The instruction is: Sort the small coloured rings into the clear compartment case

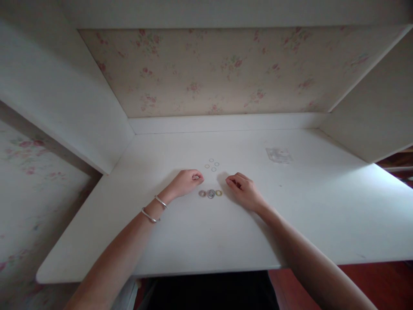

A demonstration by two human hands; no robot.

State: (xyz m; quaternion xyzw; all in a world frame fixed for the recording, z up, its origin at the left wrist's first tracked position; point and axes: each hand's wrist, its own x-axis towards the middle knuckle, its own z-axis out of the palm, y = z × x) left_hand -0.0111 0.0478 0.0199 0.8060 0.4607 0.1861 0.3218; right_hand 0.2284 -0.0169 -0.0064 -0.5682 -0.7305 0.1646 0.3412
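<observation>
My left hand [188, 181] rests on the white table [180, 241] with its fingers curled in, thumb near the fingertips; nothing shows in it. Across from it, my right hand [243, 191] lies loosely closed, and no object shows in its fingers either. Between the hands and slightly nearer to me sits a row of three small ring-shaped pieces: a copper-pink ring [202, 193], a silver cluster [211, 194] and a yellow-gold ring [218, 193]. Several thin, pale rings [213, 169] lie spread out just beyond the hands. Neither hand touches any ring.
A clear plastic packet [279, 155] lies at the back right of the table. White panels [97, 107] stand at the left and right, with floral wallpaper [226, 73] behind. The table's front edge [206, 272] runs close to my body.
</observation>
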